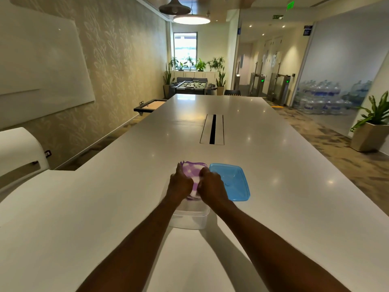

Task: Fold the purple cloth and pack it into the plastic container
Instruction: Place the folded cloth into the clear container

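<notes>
Under both hands, left (180,183) and right (211,185), fingers seemingly curled on the cloth (192,172): press evenly into the container (189,218).

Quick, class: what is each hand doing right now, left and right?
Left hand: closed on the purple cloth.
Right hand: closed on the same cloth, above the plastic container.

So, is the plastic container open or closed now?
Open: the blue lid lies on the table beside the clear container, while both hands press the purple cloth in.
</notes>
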